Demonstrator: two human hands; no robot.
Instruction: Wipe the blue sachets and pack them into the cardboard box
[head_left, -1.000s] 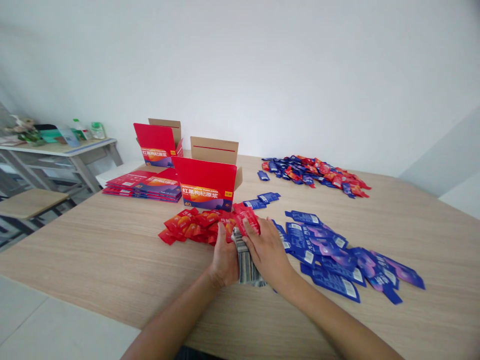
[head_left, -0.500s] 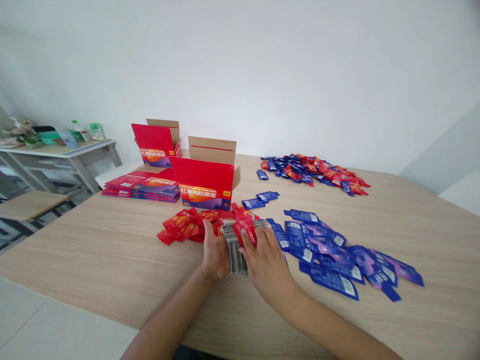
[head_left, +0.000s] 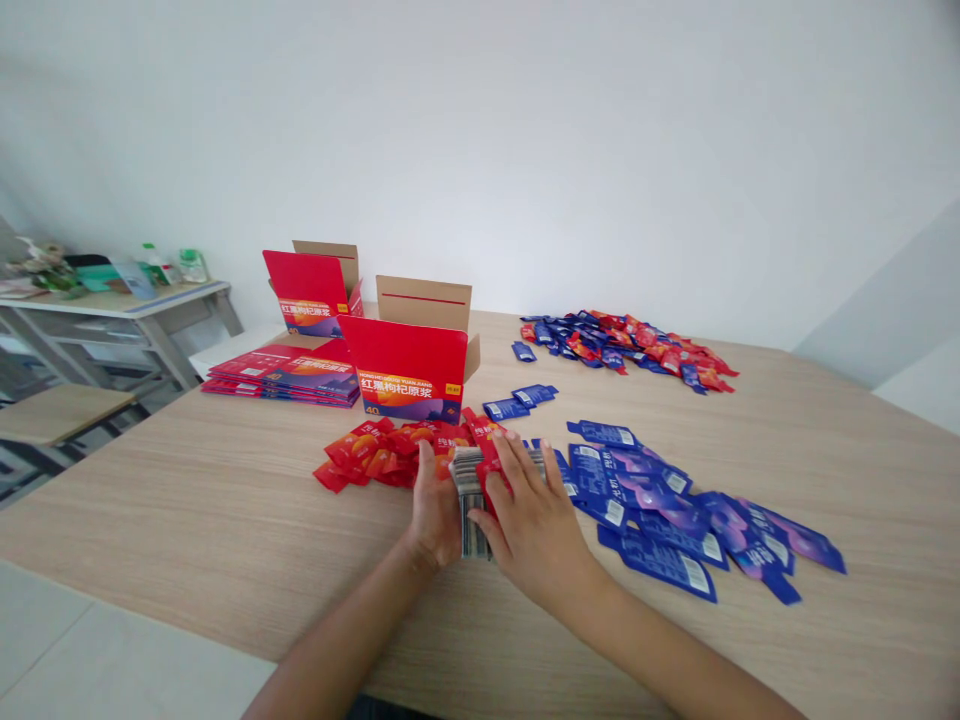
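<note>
My left hand (head_left: 436, 515) is wrapped round the left side of a grey-and-brown striped block (head_left: 474, 520), which looks like a small stack or box; I cannot tell which. My right hand (head_left: 536, 520) lies across the top of that block with its fingers stretched out and its thumb at the near side. Beneath those fingers a red sachet (head_left: 491, 462) partly shows. Just beyond my left hand lies a heap of red sachets (head_left: 367, 445). The block's right side is hidden by my right hand.
Behind the red heap stands an open red carton (head_left: 409, 365), with another open carton (head_left: 309, 285) farther back beside a stack of flat cartons (head_left: 281, 372). Blue sachets (head_left: 660, 500) spread at the right. A mixed sachet pile (head_left: 630, 340) lies near the wall.
My right hand's fingers have straightened from a bent grip at the red sachet and now lie flatter over it. The striped block has shifted slightly; my left hand still holds it.
</note>
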